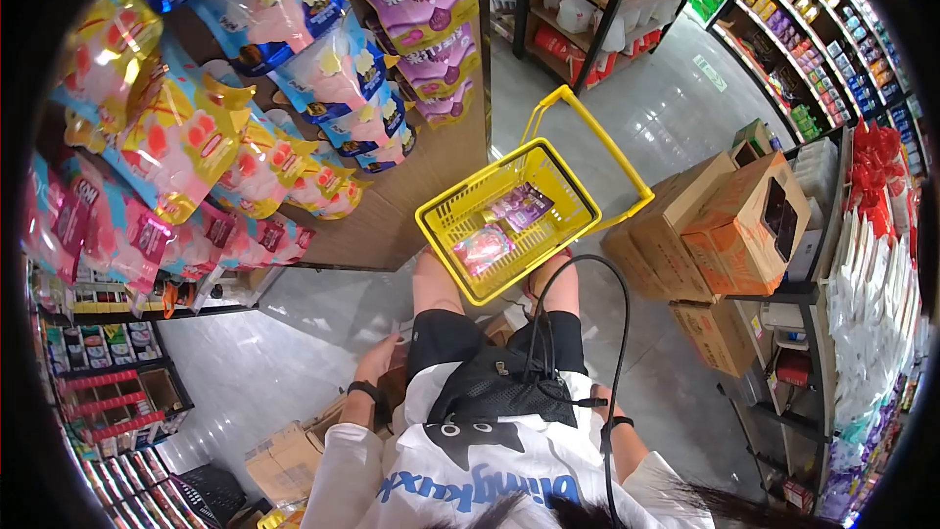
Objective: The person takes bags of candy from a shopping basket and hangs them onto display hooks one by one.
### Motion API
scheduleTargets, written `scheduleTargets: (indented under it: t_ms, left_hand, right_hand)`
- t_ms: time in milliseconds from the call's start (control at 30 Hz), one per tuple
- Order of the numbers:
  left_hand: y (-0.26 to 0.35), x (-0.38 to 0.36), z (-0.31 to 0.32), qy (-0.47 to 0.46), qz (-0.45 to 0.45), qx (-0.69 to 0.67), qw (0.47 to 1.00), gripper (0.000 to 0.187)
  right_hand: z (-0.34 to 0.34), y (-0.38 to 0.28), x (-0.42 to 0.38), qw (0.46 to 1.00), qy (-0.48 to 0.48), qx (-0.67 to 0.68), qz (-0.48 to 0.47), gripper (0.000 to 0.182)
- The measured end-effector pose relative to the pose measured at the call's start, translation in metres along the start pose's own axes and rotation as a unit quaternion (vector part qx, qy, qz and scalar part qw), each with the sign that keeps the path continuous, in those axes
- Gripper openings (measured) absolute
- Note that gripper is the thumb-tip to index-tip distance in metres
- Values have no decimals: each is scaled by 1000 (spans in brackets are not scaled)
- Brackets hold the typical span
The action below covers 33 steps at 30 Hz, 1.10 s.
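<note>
- A shop is shown, most likely a supermarket or snack store.
- Colourful snack bags (186,127) are hung in rows on a display stand.
- Stocked goods shelves (832,29) are lined along tiled aisles.
- A yellow shopping basket (504,211) is set on the floor.
- Cardboard stock boxes (725,225) are stacked nearby.

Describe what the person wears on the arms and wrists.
Both arms have loose white sleeves, pushed up above the wrists. The left hand has a black band on its wrist. The right hand also has a black band on its wrist; most of it is hidden.
</note>
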State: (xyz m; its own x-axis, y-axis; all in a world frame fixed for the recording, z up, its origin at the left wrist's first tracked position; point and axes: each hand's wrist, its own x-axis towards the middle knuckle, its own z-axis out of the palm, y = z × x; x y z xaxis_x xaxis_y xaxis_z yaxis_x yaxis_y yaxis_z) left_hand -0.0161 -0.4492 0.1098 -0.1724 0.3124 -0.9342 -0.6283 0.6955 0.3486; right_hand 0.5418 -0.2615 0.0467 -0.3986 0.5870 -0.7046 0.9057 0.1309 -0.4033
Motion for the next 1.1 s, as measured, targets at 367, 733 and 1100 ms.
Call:
scheduleTargets:
  t_ms: [367,733,1100]
  left_hand:
    - [62,26,66,47,-72,-104,991,67]
    - [134,85,100,158,123,466,862,68]
    - [253,173,197,-61,228,431,871,32]
  right_hand:
    - [-76,-66,105,887,22,453,93,54]
    - [-183,-186,188,958,-150,201,139,67]
    - [-261,-262,300,911,-137,389,25,36]
